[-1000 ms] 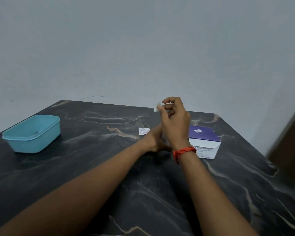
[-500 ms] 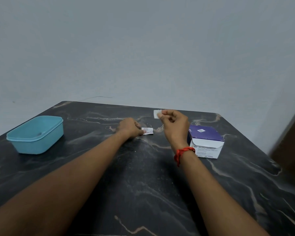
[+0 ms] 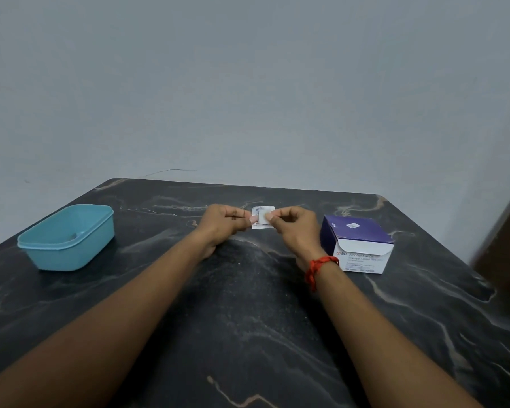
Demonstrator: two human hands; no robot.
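Left hand (image 3: 223, 223) and right hand (image 3: 295, 228) both pinch swab packet (image 3: 262, 211); packet near-square, flat face toward camera, edges upright.

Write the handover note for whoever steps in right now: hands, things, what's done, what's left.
Left hand: fingers pinch the left edge of the alcohol swab sachet.
Right hand: pinches its right edge.
Alcohol swab box: on the table, right of the hands. Teal plastic container: open, far left.
Done: one sachet in hand; whether it is torn open cannot be told.
Left: probably tear it and take out the swab.
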